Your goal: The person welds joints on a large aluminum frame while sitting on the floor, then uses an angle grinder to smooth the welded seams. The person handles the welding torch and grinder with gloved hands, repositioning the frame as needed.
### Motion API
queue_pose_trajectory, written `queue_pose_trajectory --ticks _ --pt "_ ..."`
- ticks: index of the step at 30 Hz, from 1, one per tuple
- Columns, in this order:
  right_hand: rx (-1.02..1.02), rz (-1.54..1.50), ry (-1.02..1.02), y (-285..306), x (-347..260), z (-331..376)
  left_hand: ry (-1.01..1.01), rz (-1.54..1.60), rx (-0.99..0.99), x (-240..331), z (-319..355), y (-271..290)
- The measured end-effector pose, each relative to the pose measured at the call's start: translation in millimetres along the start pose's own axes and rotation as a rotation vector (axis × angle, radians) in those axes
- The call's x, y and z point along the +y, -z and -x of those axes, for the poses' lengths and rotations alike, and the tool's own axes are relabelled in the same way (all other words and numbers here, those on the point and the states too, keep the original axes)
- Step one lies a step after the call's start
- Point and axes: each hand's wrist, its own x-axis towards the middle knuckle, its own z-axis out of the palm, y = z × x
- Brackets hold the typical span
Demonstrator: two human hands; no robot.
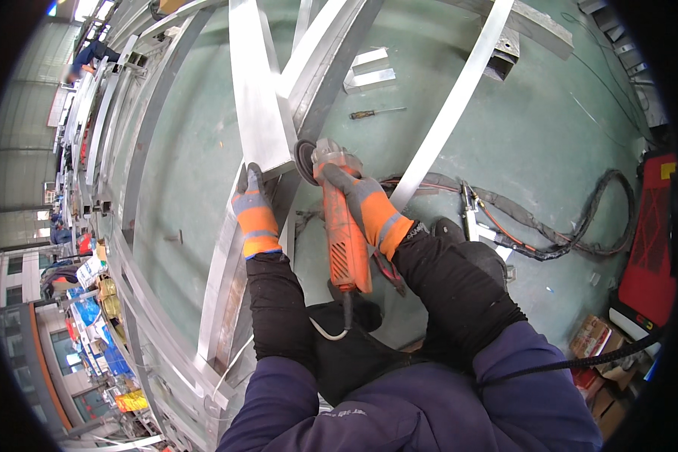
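My right hand (369, 207), in an orange and grey glove, grips an orange angle grinder (343, 233) by its body. The grinder's dark disc (304, 161) sits at the corner of a welded aluminium frame (258, 105). My left hand (255, 211), in a matching glove, presses flat on the frame's long rail (226, 286) just left of the disc. The grinder's cable (331, 331) loops down toward my body.
A screwdriver (377, 113) lies on the green floor beyond the frame. A bundle of dark hoses (572, 233) runs to a red machine (652, 248) at right. Cardboard boxes (599, 339) sit lower right. More metal frames (105, 113) and another person (90, 56) are at far left.
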Motion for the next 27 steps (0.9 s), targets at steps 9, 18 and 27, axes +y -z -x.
queue_pose_trajectory --ticks 9,18,27 --pt "0.019 0.06 0.025 -1 -3 6 0.041 0.305 0.07 27 9 -3" --pt "0.06 0.139 0.05 0 -2 0 0.227 0.435 0.098 49 13 0" --pt "0.038 0.137 0.047 6 2 -5 0.213 0.555 0.085 56 17 -3"
